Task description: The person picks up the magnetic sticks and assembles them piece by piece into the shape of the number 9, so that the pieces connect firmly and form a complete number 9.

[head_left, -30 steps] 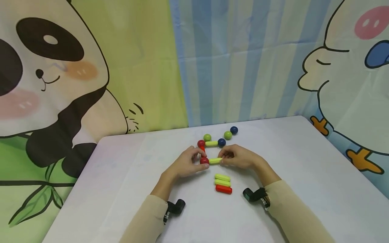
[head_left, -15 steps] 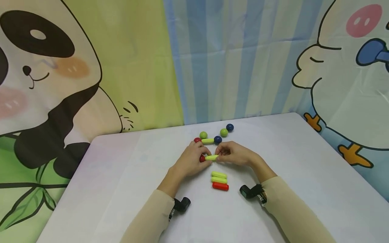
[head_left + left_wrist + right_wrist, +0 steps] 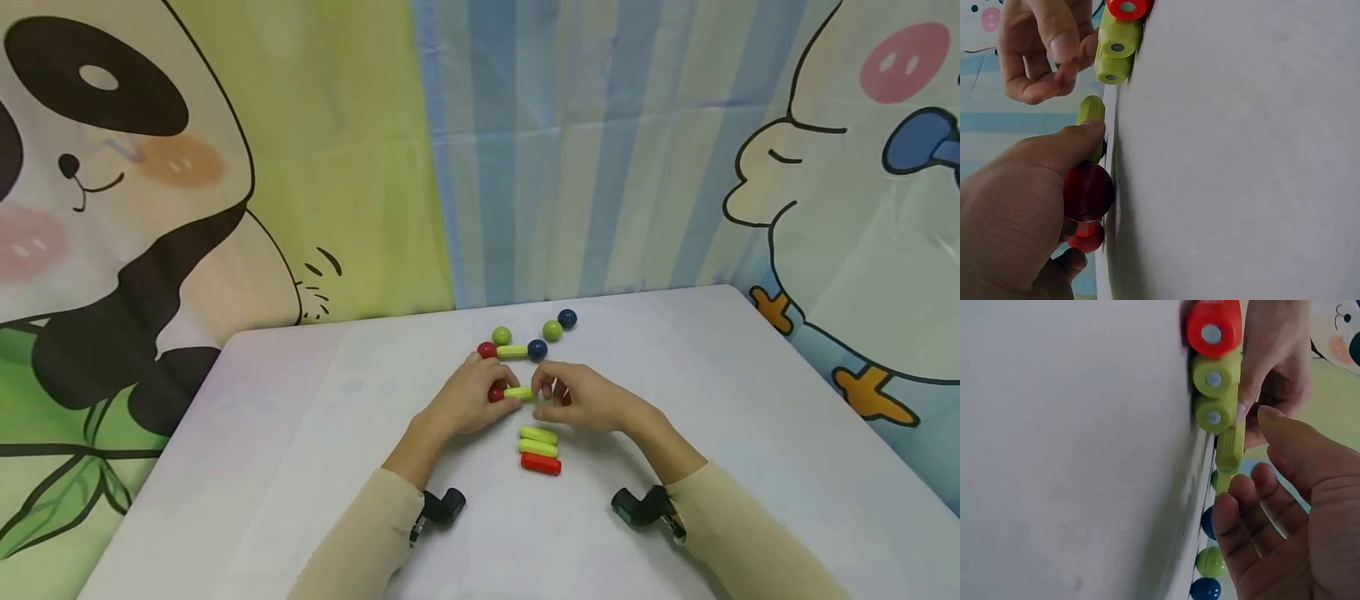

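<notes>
Head view shows the person's left hand (image 3: 468, 398) curled over a red ball (image 3: 495, 393), thumb and fingers gripping it where it joins the near green stick (image 3: 519, 392). That stick lies flat on the table (image 3: 300, 433), running rightward from the ball, so it sits right at the left fingertips. In the left wrist view the thumb presses on the stick's end (image 3: 1091, 112) and the red ball (image 3: 1088, 190) bulges out beneath the thumb.

The right hand (image 3: 585, 400) hovers just beside the stick's other end, fingers loosely bent and not closed on anything; in the right wrist view the fingertips (image 3: 1235, 506) sit right at the stick's tip (image 3: 1230, 450), and whether they touch it is hard to tell.

Moving outward, a short red stick runs from the held ball back to a second red ball (image 3: 487, 350), which joins another green stick (image 3: 512, 351) ending in a blue ball (image 3: 537, 349).

Counting: two red balls, two blue balls, the second one (image 3: 567, 317) lying loose further back, and two green balls (image 3: 501, 336) (image 3: 552, 330), also loose. Nearer the person, three spare sticks lie side by side touching: two green (image 3: 538, 435) (image 3: 537, 448) and one red (image 3: 542, 464). That makes four green sticks and two red ones.
</notes>
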`<state>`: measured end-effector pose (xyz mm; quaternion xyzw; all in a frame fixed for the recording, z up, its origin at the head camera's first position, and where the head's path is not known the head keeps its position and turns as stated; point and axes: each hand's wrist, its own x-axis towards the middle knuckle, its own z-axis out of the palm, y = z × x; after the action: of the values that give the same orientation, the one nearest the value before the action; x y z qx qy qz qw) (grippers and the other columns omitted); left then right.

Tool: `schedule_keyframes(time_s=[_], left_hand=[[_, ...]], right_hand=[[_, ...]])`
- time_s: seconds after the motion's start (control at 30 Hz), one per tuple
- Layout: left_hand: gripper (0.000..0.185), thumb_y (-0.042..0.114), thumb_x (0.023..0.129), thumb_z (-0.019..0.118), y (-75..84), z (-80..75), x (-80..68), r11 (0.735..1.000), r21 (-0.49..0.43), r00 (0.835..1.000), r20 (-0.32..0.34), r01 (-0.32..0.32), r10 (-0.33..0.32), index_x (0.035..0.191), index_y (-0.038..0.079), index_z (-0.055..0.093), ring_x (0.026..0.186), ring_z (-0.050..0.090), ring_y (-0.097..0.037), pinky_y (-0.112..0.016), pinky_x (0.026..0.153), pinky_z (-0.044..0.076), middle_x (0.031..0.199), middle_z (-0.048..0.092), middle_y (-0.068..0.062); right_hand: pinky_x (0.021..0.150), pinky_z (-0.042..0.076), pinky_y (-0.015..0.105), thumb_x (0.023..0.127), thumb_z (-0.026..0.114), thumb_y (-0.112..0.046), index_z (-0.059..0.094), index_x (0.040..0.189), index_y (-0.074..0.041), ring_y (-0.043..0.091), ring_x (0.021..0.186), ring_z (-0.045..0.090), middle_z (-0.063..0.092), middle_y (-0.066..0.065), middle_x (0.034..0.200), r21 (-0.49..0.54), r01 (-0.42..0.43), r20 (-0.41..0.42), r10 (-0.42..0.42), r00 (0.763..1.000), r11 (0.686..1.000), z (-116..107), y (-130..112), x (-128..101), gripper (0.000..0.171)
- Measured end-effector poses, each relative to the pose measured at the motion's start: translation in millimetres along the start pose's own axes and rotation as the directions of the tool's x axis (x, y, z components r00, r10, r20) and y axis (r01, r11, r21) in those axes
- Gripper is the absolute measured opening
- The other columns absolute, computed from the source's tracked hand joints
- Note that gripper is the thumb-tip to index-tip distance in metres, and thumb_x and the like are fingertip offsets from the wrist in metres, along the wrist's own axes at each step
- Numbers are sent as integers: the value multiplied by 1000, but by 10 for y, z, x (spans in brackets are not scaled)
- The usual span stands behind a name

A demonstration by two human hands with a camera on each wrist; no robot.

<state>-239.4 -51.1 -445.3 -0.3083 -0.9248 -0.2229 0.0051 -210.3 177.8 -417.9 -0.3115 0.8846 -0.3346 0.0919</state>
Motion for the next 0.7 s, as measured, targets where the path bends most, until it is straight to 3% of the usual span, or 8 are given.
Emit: schedule_keyframes(time_s=[0.13,0.33,0.7], left_hand=[[23,43,83,69,-39,1,-28,1000,5,1000,13,-1,1,101,29,65,93,42,-11,-27,77,41,94,55,11],[23,45,84,67,-100,0,-81,1000,-16,1000,0,22,-22,102,31,64,91,41,-11,-27,74,40,91,53,13],[25,45,83,68,-46,-13,-20,999,-42,1000,12,7,-6,103,31,64,94,42,-11,-26,75,41,93,54,14]], right_hand=[[73,49,29,86,69,-27,60,106,-17,16,82,56,60,-5,94,-25,16,77,-14,997,1000,70,-62,-46,23],[77,49,31,87,69,-22,61,103,-19,17,86,57,61,-6,97,-15,47,153,-44,987,999,89,-107,-12,18],[72,49,25,85,71,-22,62,93,-21,12,77,57,60,-7,83,-15,12,177,-9,984,1000,28,-66,-116,12]])
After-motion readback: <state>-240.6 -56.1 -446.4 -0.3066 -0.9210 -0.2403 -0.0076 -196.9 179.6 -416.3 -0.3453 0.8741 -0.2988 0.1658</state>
